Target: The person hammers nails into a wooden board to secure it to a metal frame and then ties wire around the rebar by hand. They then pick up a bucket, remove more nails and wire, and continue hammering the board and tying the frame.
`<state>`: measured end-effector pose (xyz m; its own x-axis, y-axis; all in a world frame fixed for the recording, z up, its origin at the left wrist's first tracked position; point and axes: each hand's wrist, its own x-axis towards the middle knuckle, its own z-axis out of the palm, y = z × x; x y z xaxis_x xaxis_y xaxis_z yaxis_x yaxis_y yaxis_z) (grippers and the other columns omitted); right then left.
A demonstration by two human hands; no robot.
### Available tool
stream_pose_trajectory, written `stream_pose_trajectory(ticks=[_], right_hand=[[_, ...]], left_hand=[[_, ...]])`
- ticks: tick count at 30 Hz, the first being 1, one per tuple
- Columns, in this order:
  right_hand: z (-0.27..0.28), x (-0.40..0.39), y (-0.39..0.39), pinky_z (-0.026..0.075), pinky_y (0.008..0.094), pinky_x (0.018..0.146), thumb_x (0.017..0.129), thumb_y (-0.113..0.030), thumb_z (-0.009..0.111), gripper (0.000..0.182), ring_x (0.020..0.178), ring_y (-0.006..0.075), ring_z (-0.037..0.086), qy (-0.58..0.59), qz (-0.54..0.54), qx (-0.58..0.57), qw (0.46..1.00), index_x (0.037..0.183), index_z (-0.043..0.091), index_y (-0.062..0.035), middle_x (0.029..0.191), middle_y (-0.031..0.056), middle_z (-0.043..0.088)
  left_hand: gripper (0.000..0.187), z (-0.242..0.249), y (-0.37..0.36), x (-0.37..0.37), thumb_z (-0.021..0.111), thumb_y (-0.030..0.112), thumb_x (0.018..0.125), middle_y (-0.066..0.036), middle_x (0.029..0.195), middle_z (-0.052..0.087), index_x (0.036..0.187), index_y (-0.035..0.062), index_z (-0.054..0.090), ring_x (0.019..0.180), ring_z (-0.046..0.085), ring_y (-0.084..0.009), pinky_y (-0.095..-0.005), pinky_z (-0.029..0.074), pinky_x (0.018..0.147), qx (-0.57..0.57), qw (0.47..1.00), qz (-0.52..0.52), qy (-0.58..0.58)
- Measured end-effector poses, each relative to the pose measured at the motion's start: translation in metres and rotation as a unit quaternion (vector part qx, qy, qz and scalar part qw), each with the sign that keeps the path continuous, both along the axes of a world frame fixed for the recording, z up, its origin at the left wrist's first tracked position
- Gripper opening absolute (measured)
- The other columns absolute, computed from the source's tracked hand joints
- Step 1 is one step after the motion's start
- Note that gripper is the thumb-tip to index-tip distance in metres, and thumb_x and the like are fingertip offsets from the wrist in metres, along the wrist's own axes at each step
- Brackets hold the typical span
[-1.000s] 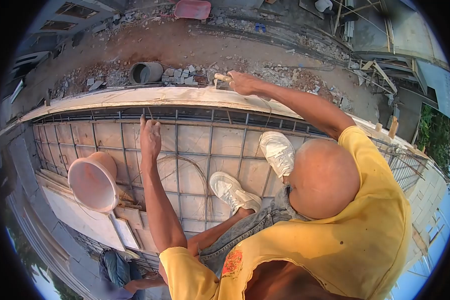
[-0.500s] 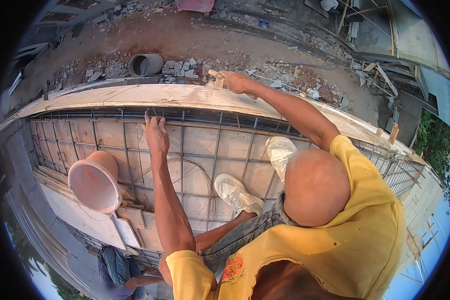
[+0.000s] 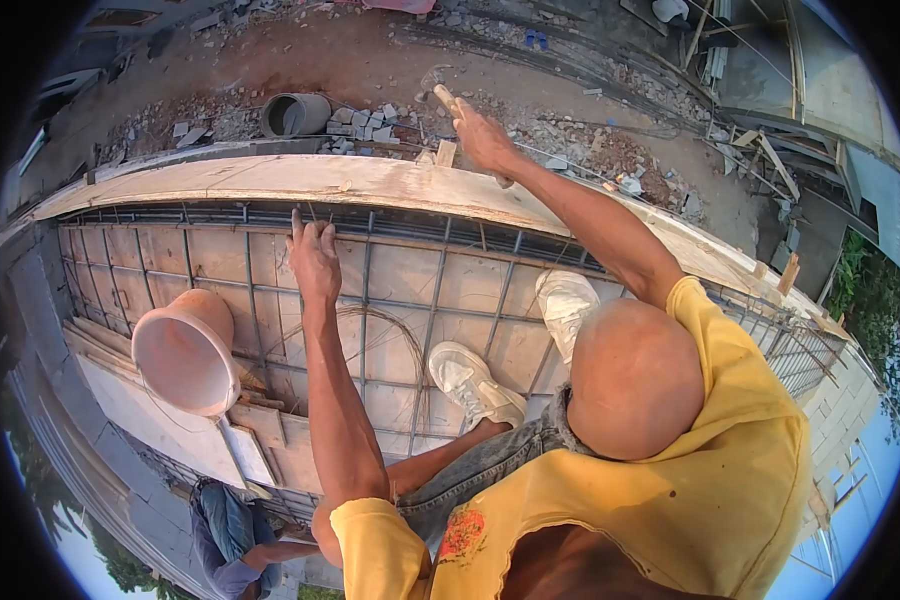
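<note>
"Lifted since the earlier frame: the hammer [image 3: 447, 100], then low by the far edge of the long plank [image 3: 250, 183], now shows beyond that edge against the rubble [image 3: 365, 128]. The left hand [image 3: 315, 262] has barely shifted."

"How is each grip?"

"The right hand [image 3: 487, 142] is clamped round the hammer's handle, head pointing outward. The left hand's fingers are bent and slightly apart, the index finger stretched toward the plank's near edge; whether they hold anything, I cannot tell."

"What could go wrong?"

"I judge that a glancing blow could split the small wooden block [image 3: 446, 153] at the plank's far edge, or jolt the handle loose and drop the hammer over that side. Footing is another worry: the pale shoes [image 3: 470, 385] are among the bars of a steel mesh [image 3: 367, 265], and a loose coil of wire [image 3: 410, 345] beside one could snag a toe."

"And the materials?"

"Plank: pale, rough-edged wood, curved in this wide view. Mesh: thin grey bars, some rust-brown, crossing in squares over flat tan panels. Toward the panels' left end, a round, dusty, pinkish-orange bucket [image 3: 185, 365], its mouth facing us."
</note>
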<state>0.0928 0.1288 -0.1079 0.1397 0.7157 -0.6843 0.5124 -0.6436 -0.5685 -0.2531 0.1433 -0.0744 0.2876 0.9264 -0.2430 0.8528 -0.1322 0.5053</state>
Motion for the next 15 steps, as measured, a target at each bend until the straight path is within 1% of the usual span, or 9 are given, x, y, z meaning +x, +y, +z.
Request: stream_pose_trajectory(ticks=[2, 3, 5, 7, 8, 10, 13, 14, 15], right_hand=[[0.005, 0.002, 0.004, 0.044, 0.0522, 0.097, 0.101, -0.027, 0.043, 0.057, 0.115, 0.0415, 0.061, -0.011, -0.011, -0.028, 0.999, 0.154, 0.033, -0.0073, 0.122, 0.0298, 0.062], [-0.013, -0.003, -0.003, 0.045, 0.0521, 0.096, 0.101, -0.027, 0.043, 0.057, 0.112, 0.0416, 0.062, -0.029, 0.075, -0.016, 0.997, 0.154, 0.033, -0.0073, 0.120, 0.0292, 0.063], [-0.074, -0.016, -0.022, 0.047, 0.0520, 0.094, 0.102, -0.027, 0.043, 0.056, 0.107, 0.0418, 0.065, -0.069, 0.236, 0.014, 0.969, 0.154, 0.033, -0.0074, 0.116, 0.0280, 0.066], [-0.086, 0.001, -0.019, 0.049, 0.0519, 0.092, 0.102, -0.027, 0.043, 0.057, 0.104, 0.0424, 0.066, -0.036, 0.196, 0.069, 0.978, 0.153, 0.033, -0.0058, 0.115, 0.0276, 0.066], [-0.095, 0.007, -0.017, 0.049, 0.0519, 0.092, 0.102, -0.027, 0.043, 0.057, 0.103, 0.0427, 0.066, -0.019, 0.173, 0.094, 0.980, 0.153, 0.033, -0.0050, 0.114, 0.0274, 0.067], [-0.037, 0.006, -0.004, 0.050, 0.0547, 0.092, 0.101, -0.024, 0.042, 0.052, 0.105, 0.0435, 0.066, -0.048, 0.036, 0.023, 0.998, 0.150, 0.037, -0.0062, 0.117, 0.0264, 0.067], [-0.016, 0.009, 0.002, 0.051, 0.0539, 0.091, 0.101, -0.024, 0.044, 0.051, 0.105, 0.0431, 0.066, -0.030, -0.008, -0.031, 0.999, 0.149, 0.038, -0.0074, 0.119, 0.0258, 0.067], [-0.055, 0.007, -0.010, 0.051, 0.0531, 0.089, 0.100, -0.023, 0.044, 0.050, 0.104, 0.0419, 0.067, -0.054, 0.114, 0.051, 0.991, 0.148, 0.040, -0.0082, 0.120, 0.0255, 0.066], [-0.065, -0.001, -0.013, 0.044, 0.0505, 0.103, 0.100, -0.024, 0.046, 0.054, 0.122, 0.0407, 0.057, 0.003, 0.250, -0.039, 0.967, 0.149, 0.038, -0.0029, 0.136, 0.0277, 0.056]], left_hand=[[0.019, 0.001, -0.003, 0.000, 0.060, 0.020, 0.098, -0.030, 0.139, 0.053, 0.105, 0.0034, 0.067, 0.138, 0.042, -0.0443, -0.0631, 0.029, 0.112, -0.001, 1.000, -0.005, 0.005], [0.019, 0.004, 0.000, 0.003, 0.060, 0.020, 0.098, -0.030, 0.139, 0.054, 0.105, 0.0032, 0.067, 0.139, 0.042, -0.0441, -0.0631, 0.029, 0.112, 0.006, 1.000, -0.006, 0.004], [0.018, -0.001, 0.006, 0.000, 0.060, 0.020, 0.098, -0.029, 0.144, 0.050, 0.106, 0.0057, 0.068, 0.136, 0.043, -0.0468, -0.0627, 0.033, 0.109, 0.001, 1.000, -0.013, 0.012], [0.018, 0.003, 0.001, 0.000, 0.060, 0.020, 0.098, -0.028, 0.146, 0.048, 0.106, 0.0073, 0.069, 0.134, 0.045, -0.0486, -0.0617, 0.035, 0.108, -0.019, 0.999, 0.010, 0.032], [0.018, 0.003, 0.002, -0.001, 0.060, 0.021, 0.098, -0.027, 0.149, 0.045, 0.106, 0.0088, 0.069, 0.131, 0.046, -0.0507, -0.0597, 0.039, 0.104, -0.011, 1.000, 0.007, 0.025], [0.018, 0.004, 0.003, -0.003, 0.060, 0.020, 0.098, -0.027, 0.149, 0.046, 0.106, 0.0080, 0.069, 0.131, 0.047, -0.0503, -0.0582, 0.041, 0.102, -0.008, 1.000, 0.009, 0.019], [0.018, 0.001, -0.004, 0.000, 0.060, 0.020, 0.097, -0.027, 0.149, 0.046, 0.106, 0.0068, 0.069, 0.127, 0.050, -0.0493, -0.0557, 0.043, 0.099, -0.006, 1.000, 0.007, -0.007], [0.018, -0.001, -0.003, -0.003, 0.060, 0.020, 0.097, -0.027, 0.149, 0.045, 0.106, 0.0067, 0.069, 0.126, 0.051, -0.0489, -0.0553, 0.043, 0.099, -0.002, 1.000, 0.001, -0.008], [0.019, -0.003, 0.001, -0.003, 0.060, 0.020, 0.097, -0.027, 0.149, 0.045, 0.106, 0.0067, 0.069, 0.125, 0.052, -0.0486, -0.0549, 0.043, 0.099, 0.008, 1.000, -0.007, -0.010]])
